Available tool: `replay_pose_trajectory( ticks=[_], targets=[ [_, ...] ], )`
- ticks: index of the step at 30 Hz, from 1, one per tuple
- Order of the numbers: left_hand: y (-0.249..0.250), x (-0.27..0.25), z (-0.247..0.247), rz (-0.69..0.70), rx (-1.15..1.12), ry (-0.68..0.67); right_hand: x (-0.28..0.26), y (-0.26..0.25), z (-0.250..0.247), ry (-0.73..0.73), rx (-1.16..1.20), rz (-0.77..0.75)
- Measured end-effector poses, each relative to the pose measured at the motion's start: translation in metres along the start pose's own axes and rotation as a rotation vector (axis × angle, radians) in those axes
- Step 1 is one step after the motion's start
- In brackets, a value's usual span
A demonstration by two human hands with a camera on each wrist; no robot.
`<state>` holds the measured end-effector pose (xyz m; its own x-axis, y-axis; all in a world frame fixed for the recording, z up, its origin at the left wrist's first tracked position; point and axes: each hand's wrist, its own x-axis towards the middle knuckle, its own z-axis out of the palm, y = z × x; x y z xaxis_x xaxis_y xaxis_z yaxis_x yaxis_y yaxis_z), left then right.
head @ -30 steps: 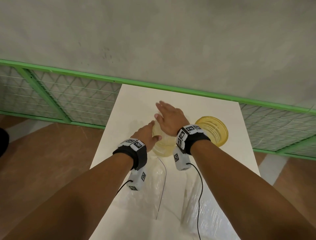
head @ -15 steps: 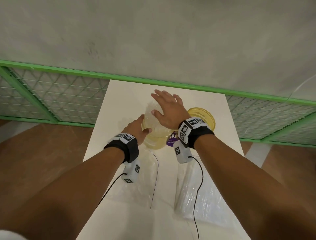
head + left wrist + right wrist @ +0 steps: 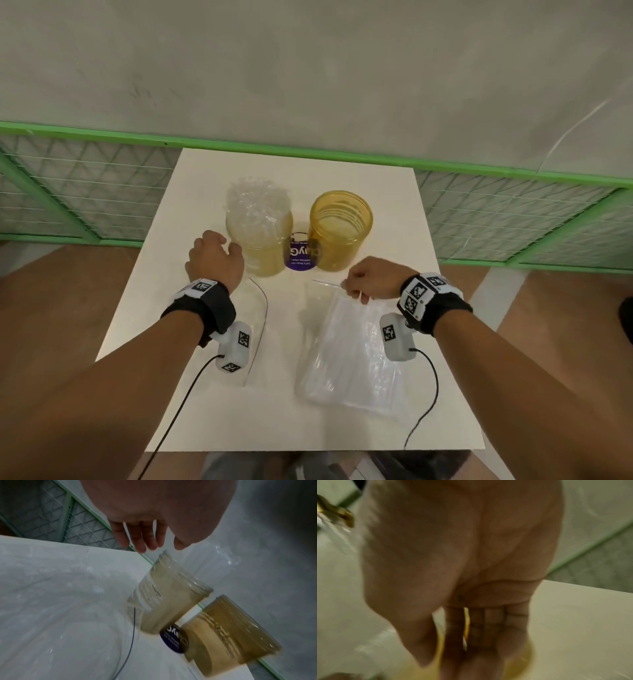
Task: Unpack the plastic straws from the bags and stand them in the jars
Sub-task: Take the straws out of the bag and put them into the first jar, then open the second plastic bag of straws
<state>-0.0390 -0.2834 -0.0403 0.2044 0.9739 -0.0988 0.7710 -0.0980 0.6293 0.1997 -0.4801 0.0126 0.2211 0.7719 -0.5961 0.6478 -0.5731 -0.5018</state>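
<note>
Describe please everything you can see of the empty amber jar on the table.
The empty amber jar is a wide, round container of see-through, yellow-brown plastic, as it looks, with screw-thread ridges round its open mouth and no lid. It stands upright on the white table, to the right of the jar filled with clear straws. A purple round label shows low between the two jars. Neither hand touches it; whether the jars touch each other cannot be told.

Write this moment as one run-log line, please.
left hand: open, beside filled jar | right hand: pinches top of full straw bag | second jar: holds no straws | table
</note>
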Motion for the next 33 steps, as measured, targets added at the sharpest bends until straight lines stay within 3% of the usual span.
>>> replay_pose_trajectory(
  ticks=[4,8,13,18,23,25,28,33],
  targets=[
    [0.005,-0.038,0.03,0.09,0.0,-0.037,0.011,0.078,0.05,0.053,-0.219,0.209],
    [0.006,-0.072,0.075,0.192,0.024,-0.224,0.013,0.109,0.086,0.092,-0.207,0.211],
    [0.011,-0.114,0.127,0.066,0.325,-0.628,0.019,0.109,0.094,0.13,-0.352,0.235],
    [0.017,-0.126,0.146,-0.023,0.295,-0.822,0.015,0.114,0.087,0.17,-0.412,0.238],
    [0.036,-0.112,0.136,0.178,0.111,-0.771,0.006,0.123,0.061,0.277,-0.039,0.206],
    [0.041,-0.104,0.129,0.236,0.073,-0.743,0.003,0.122,0.051,0.225,0.083,0.159],
    [0.053,-0.097,0.122,0.278,0.019,-0.736,-0.003,0.119,0.041,0.166,0.133,0.101],
    [0.073,-0.1,0.122,0.286,-0.014,-0.61,-0.015,0.116,0.031,0.211,0.259,0.093]
  ],
)
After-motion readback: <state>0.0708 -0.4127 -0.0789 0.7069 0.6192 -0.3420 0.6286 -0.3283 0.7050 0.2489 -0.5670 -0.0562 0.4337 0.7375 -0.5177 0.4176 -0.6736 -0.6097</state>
